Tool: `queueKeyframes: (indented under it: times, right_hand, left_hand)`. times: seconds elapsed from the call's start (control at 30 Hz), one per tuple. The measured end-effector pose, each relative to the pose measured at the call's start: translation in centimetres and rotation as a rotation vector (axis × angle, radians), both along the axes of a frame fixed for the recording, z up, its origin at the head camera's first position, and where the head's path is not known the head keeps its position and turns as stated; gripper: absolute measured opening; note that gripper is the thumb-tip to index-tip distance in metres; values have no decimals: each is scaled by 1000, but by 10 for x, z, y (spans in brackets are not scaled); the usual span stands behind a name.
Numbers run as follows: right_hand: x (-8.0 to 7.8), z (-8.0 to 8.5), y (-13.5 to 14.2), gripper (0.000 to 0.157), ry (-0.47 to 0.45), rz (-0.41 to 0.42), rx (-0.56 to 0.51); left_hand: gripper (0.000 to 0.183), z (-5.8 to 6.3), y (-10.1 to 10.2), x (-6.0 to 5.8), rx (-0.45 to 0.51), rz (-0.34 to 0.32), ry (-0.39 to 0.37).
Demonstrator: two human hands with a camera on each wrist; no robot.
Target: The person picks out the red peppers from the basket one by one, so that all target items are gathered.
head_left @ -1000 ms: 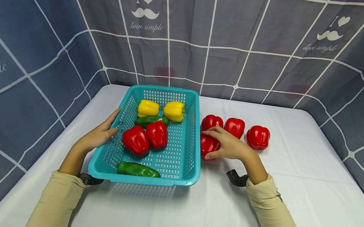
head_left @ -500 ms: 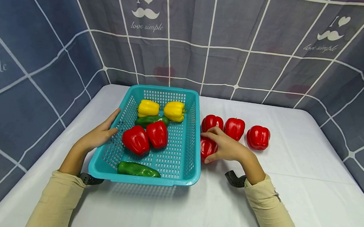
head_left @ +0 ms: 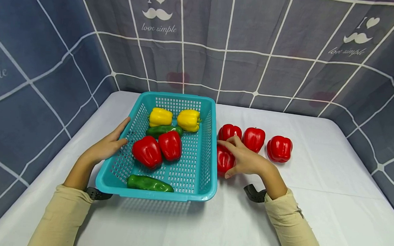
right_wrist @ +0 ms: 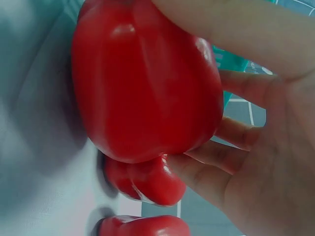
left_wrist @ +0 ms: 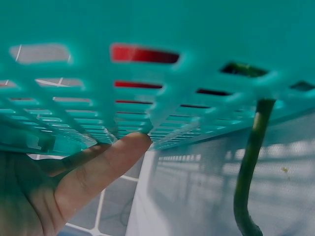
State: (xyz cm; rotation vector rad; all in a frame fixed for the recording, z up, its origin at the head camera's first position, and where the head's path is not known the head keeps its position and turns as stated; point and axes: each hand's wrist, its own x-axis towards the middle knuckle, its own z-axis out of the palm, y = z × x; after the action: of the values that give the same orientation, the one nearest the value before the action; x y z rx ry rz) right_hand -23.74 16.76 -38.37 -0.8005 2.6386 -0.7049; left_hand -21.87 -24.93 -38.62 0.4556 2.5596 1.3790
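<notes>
My left hand (head_left: 107, 146) rests against the left side of a turquoise plastic basket (head_left: 206, 164), its fingers straight. In the left wrist view, the fingers (left_wrist: 106, 164) lie along the slotted wall. My right hand (head_left: 248, 159) grips a red bell pepper (head_left: 225, 161) on the white cloth, just right of the basket. The right wrist view shows the thumb on one side of this red bell pepper (right_wrist: 142, 83) and the fingers on the other. Inside the basket lie two yellow bell peppers (head_left: 160, 117), two red bell peppers (head_left: 147, 152) and two long green peppers (head_left: 149, 183).
Behind and right of my right hand sit three more red bell peppers (head_left: 279, 149). A grey checked curtain (head_left: 200, 63) hangs behind and beside the white-covered table (head_left: 313, 203). In the left wrist view, a curved green stem (left_wrist: 251, 172) hangs out beside the basket wall.
My right hand has shifted slightly toward me, its thumb and fingers round the red bell pepper, which has moved a little toward me. The left hand and the basket stay put.
</notes>
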Motion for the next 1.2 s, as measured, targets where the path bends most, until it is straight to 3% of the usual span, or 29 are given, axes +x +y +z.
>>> queueKeyframes:
  times: [0.87,1.2]
  right_hand:
    - [-4,-2,2,99,-67,-42,66]
    - [-7,-1,5,96,-60,-47,67]
  left_hand:
    - [73,1,-3,5,6,-3,-3]
    - [74,2,0,0,27,7,-18]
